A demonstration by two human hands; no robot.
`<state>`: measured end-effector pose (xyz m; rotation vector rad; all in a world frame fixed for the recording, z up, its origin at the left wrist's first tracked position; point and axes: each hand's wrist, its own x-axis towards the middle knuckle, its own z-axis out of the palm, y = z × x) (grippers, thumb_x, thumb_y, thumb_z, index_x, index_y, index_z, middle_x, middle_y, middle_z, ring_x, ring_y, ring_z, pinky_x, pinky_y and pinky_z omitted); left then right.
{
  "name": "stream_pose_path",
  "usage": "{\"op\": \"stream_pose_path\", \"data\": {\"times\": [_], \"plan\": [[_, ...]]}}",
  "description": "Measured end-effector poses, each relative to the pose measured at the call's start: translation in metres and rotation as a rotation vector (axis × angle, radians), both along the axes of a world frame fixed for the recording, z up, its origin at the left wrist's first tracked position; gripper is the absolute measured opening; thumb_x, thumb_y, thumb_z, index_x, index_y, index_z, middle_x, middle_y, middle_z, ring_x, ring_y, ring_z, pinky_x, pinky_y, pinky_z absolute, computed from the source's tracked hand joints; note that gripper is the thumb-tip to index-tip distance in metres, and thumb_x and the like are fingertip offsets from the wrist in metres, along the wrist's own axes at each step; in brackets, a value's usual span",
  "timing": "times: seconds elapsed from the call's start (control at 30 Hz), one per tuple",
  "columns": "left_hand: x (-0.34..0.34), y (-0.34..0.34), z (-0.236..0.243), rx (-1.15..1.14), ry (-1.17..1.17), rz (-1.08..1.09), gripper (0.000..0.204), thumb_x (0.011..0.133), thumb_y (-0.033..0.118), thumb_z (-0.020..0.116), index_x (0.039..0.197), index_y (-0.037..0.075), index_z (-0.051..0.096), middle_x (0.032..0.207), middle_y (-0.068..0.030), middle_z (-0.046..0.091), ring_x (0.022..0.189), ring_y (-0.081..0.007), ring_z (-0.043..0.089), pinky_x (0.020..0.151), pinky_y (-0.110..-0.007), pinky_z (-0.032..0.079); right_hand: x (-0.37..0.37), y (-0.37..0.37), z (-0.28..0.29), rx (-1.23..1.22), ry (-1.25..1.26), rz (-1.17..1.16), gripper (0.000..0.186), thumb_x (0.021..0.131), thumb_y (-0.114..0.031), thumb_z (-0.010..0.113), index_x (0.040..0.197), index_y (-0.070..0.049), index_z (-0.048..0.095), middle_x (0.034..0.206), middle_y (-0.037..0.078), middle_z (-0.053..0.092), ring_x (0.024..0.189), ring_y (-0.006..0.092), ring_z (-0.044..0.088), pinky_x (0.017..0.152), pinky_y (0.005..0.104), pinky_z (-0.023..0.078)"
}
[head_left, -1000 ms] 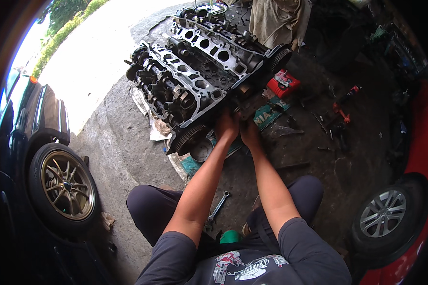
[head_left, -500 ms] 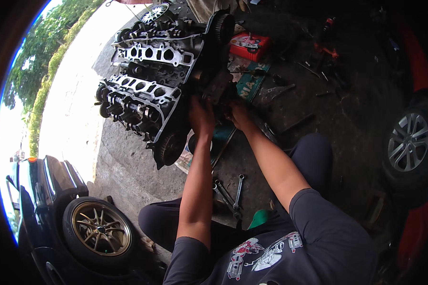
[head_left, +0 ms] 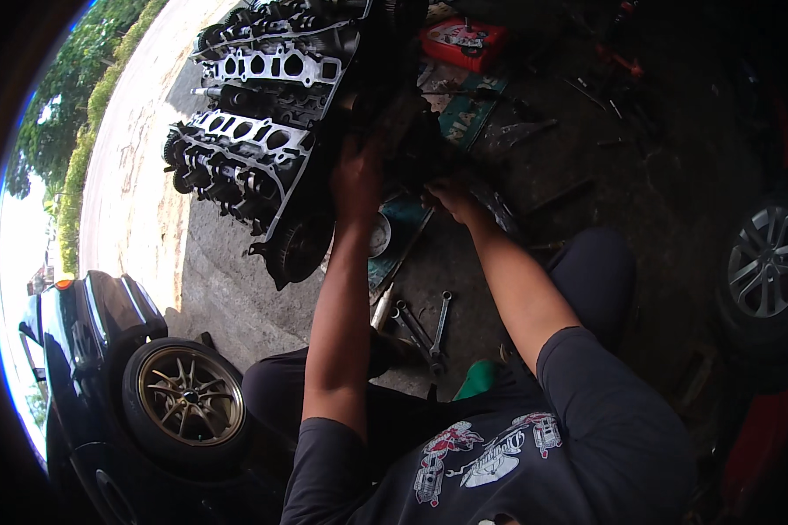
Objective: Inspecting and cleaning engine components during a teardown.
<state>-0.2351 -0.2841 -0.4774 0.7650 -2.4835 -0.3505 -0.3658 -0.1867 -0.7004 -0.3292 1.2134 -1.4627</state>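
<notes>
A V-shaped engine [head_left: 254,131] with its camshafts and silver intake ports exposed stands at the upper left. My left hand [head_left: 359,179] reaches against the dark front side of it, near a toothed pulley [head_left: 299,249]; its fingers are blurred and in shadow. To its right, my right hand [head_left: 451,197] is closed with curled fingers at the lower edge of a dark part [head_left: 420,149] in front of the engine. Whatever those fingers hold is too dark to make out.
Two combination wrenches [head_left: 440,328] lie on the concrete between my legs. A red plastic container [head_left: 464,44] and a green sign board [head_left: 473,114] lie beyond my hands, with scattered tools at the right. A dark car's bronze wheel [head_left: 191,391] is at lower left; another wheel [head_left: 763,262] stands right.
The view has shifted, so the engine appears higher and further left. My hands are further apart, and a white round can top now shows between my forearms.
</notes>
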Motion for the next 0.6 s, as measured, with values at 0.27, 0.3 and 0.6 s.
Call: {"op": "stream_pose_path", "data": {"times": [0.27,0.3,0.6], "plan": [[-0.004,-0.012,-0.006,-0.157,0.031,-0.020,0.034,0.087,0.005,0.062,0.118,0.017,0.068,0.100,-0.0176,0.060,0.080,-0.0370,0.067,0.062,-0.044,0.053,0.049,0.000,-0.117,0.308,0.222,0.128,0.018,0.102,-0.016,0.047,0.108,-0.004,0.060,0.081,0.011,0.067,0.067,0.0230,0.067,0.055,0.0365,0.052],[-0.004,-0.012,-0.006,-0.168,0.009,-0.022,0.034,0.087,0.005,0.062,0.118,0.017,0.068,0.101,-0.0180,0.060,0.082,-0.0376,0.067,0.063,-0.045,0.053,0.059,-0.001,-0.134,0.311,0.217,0.134,0.018,0.102,-0.016,0.047,0.108,-0.004,0.060,0.081,0.011,0.067,0.067,0.0230,0.067,0.055,0.0365,0.052],[-0.006,-0.015,-0.010,-0.118,0.010,0.007,0.036,0.085,0.005,0.059,0.117,0.019,0.068,0.111,-0.0197,0.059,0.084,-0.0392,0.068,0.065,-0.046,0.056,0.103,-0.022,-0.162,0.157,1.311,0.483,0.024,0.097,-0.013,0.046,0.118,-0.011,0.058,0.115,0.018,0.062,0.102,0.0398,0.062,0.088,0.0485,0.052]]}}
